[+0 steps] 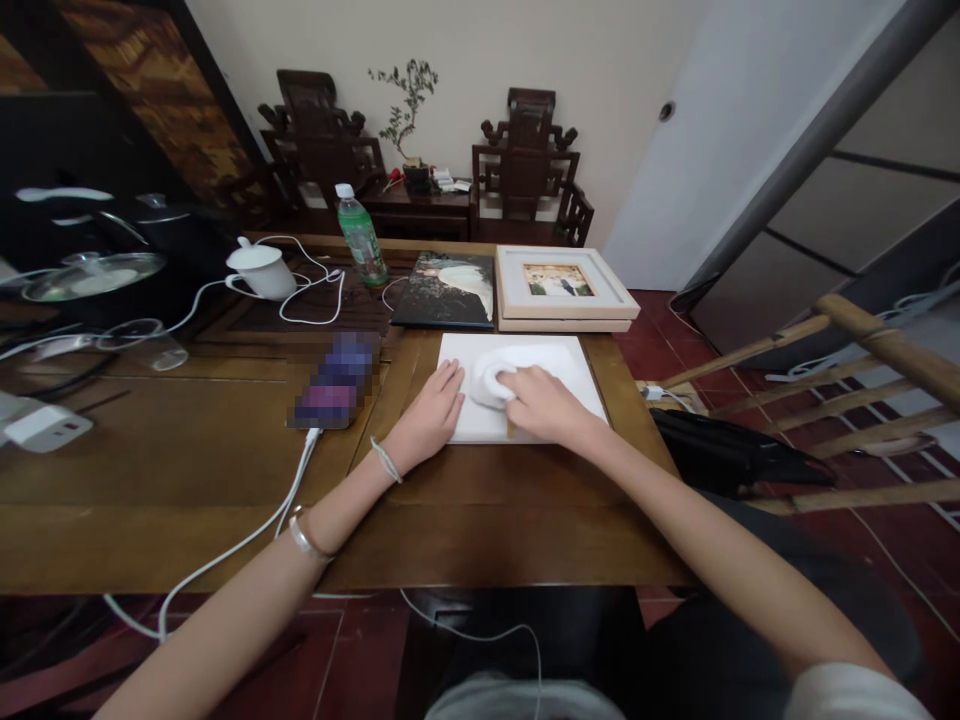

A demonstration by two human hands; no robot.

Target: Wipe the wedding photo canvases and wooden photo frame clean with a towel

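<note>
A flat white panel (555, 352) lies on the wooden table near its front right corner. Stretched out along the panel's left edge, the fingers of my left hand (431, 415) rest flat on it. My right hand (549, 405) is closed around a wad of white cloth or tissue (489, 382), pressed down on the panel's middle. Motion blurs the wad, so its exact kind is unclear. Just behind the panel lie a dark photo panel (442, 290) showing a white dress and a framed photo (556, 280) with a pale wood frame.
On the left are a phone (337, 385) with a white charging cable (262, 535), a lidded white cup (261, 270), a green-labelled bottle (361, 238), a tipped clear plastic cup (146, 342) and a glass-lidded pan (94, 275). A wooden chair (862, 350) stands at the right.
</note>
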